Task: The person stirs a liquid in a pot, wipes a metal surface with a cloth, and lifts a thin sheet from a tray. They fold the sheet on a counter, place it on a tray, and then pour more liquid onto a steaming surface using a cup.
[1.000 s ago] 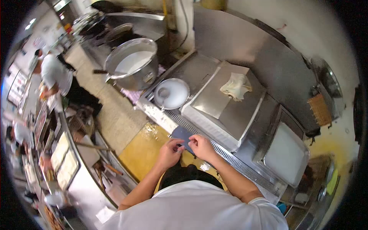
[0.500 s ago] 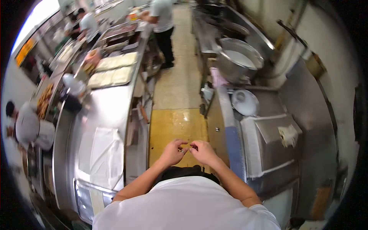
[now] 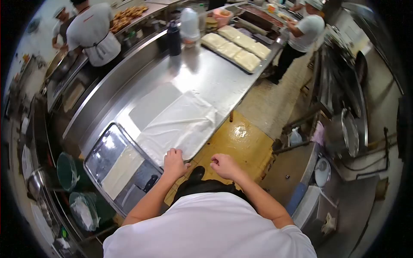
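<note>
My left hand (image 3: 175, 163) is at the near end of a thin, creased white cloth-like sheet (image 3: 180, 124). Its fingers stretch forward over the sheet's edge, with the thumb apart. The sheet lies along the right side of a steel table (image 3: 159, 73). Out over the yellow floor, my right hand (image 3: 224, 166) hangs in the air with loosely curled fingers, nothing visible in it. Left of my left hand, a metal tray (image 3: 116, 135) at the table's near end holds a pale flat strip (image 3: 122, 172) and a small black object (image 3: 150, 183).
Trays of pale dough-like slabs (image 3: 236, 47), a dark bottle (image 3: 174, 39) and a white container (image 3: 189, 23) stand farther along the table. Co-workers stand at the upper left (image 3: 95, 34) and upper right (image 3: 307, 30). Green bins (image 3: 66, 172) are at left, a sink counter (image 3: 284, 165) at right.
My view has turned left, from the aisle toward the steel table. My hands, close together over the floor before, are now apart, the left at the white sheet.
</note>
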`<move>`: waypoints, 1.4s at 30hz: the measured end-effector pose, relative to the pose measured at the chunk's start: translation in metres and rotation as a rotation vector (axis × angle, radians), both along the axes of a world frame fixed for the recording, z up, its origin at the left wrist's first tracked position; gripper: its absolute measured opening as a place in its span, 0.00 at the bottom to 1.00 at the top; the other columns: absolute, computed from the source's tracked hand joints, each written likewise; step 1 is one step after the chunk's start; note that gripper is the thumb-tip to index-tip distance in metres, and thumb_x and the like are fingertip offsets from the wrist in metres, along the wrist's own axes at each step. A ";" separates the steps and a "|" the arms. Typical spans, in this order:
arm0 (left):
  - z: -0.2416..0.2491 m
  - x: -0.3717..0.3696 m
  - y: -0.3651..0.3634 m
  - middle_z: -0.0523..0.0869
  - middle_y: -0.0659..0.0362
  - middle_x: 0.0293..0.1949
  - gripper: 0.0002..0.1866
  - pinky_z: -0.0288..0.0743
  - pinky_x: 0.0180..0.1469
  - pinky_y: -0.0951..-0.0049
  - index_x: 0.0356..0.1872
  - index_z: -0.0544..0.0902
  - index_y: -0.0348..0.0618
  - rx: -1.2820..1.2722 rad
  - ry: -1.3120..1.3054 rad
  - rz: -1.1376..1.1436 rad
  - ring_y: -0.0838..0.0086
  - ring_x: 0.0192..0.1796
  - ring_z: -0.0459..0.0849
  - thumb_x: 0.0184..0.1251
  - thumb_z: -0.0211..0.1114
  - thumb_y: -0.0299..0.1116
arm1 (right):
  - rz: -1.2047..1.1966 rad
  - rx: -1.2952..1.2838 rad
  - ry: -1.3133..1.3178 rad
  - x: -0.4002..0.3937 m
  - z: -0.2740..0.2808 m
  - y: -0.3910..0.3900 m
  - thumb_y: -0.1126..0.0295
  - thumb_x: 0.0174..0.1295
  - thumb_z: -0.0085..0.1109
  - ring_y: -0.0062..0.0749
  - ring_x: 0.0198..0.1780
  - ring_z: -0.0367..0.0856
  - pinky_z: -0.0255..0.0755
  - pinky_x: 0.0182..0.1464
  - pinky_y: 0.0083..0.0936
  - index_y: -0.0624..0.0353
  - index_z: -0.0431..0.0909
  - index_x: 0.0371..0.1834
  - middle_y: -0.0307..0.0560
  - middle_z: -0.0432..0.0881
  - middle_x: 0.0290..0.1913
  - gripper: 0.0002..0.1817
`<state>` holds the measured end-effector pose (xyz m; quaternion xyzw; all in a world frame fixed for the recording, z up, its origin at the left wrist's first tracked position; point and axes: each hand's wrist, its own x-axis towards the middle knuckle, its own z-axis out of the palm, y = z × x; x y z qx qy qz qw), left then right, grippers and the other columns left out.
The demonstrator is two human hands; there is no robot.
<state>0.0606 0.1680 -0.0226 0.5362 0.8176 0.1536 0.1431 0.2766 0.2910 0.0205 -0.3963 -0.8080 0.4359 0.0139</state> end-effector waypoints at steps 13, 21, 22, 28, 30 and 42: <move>0.032 -0.087 0.001 0.88 0.44 0.38 0.09 0.81 0.46 0.53 0.46 0.83 0.39 0.510 -0.328 0.128 0.44 0.42 0.87 0.68 0.67 0.30 | 0.394 0.733 0.075 -0.177 -0.041 0.041 0.69 0.54 0.66 0.48 0.52 0.81 0.69 0.63 0.47 0.54 0.87 0.48 0.51 0.85 0.44 0.16; 0.067 -0.090 0.019 0.90 0.46 0.33 0.22 0.81 0.46 0.49 0.36 0.87 0.39 -0.152 -0.149 -0.159 0.46 0.39 0.89 0.66 0.73 0.52 | 0.015 0.906 -0.020 -0.136 -0.025 0.129 0.74 0.49 0.64 0.48 0.48 0.79 0.67 0.57 0.43 0.49 0.87 0.29 0.49 0.82 0.36 0.06; 0.066 -0.082 0.020 0.90 0.47 0.33 0.22 0.81 0.46 0.49 0.35 0.88 0.39 -0.114 -0.165 -0.222 0.47 0.39 0.89 0.65 0.73 0.53 | -0.029 0.923 -0.023 -0.121 -0.027 0.132 0.74 0.49 0.64 0.48 0.48 0.78 0.67 0.57 0.43 0.49 0.87 0.28 0.49 0.81 0.36 0.06; 0.057 -0.027 0.052 0.89 0.51 0.31 0.23 0.80 0.45 0.61 0.43 0.88 0.40 -0.542 -0.912 -0.479 0.61 0.38 0.88 0.69 0.71 0.53 | -0.324 0.900 -0.220 -0.005 -0.043 0.123 0.75 0.52 0.62 0.50 0.49 0.75 0.65 0.60 0.43 0.49 0.85 0.25 0.49 0.78 0.35 0.05; 0.036 -0.002 0.056 0.89 0.54 0.31 0.23 0.79 0.44 0.62 0.42 0.88 0.40 -0.532 -0.949 -0.563 0.64 0.37 0.87 0.69 0.71 0.54 | -0.399 0.900 -0.299 0.024 -0.044 0.112 0.75 0.54 0.62 0.49 0.49 0.75 0.65 0.60 0.43 0.50 0.85 0.24 0.48 0.77 0.35 0.06; 0.039 0.100 0.049 0.87 0.60 0.39 0.24 0.77 0.44 0.69 0.46 0.87 0.36 -0.833 -1.496 -0.586 0.76 0.40 0.82 0.72 0.72 0.52 | -0.789 0.938 -0.391 0.147 -0.028 0.048 0.74 0.53 0.64 0.50 0.47 0.76 0.67 0.57 0.45 0.51 0.82 0.24 0.47 0.77 0.36 0.04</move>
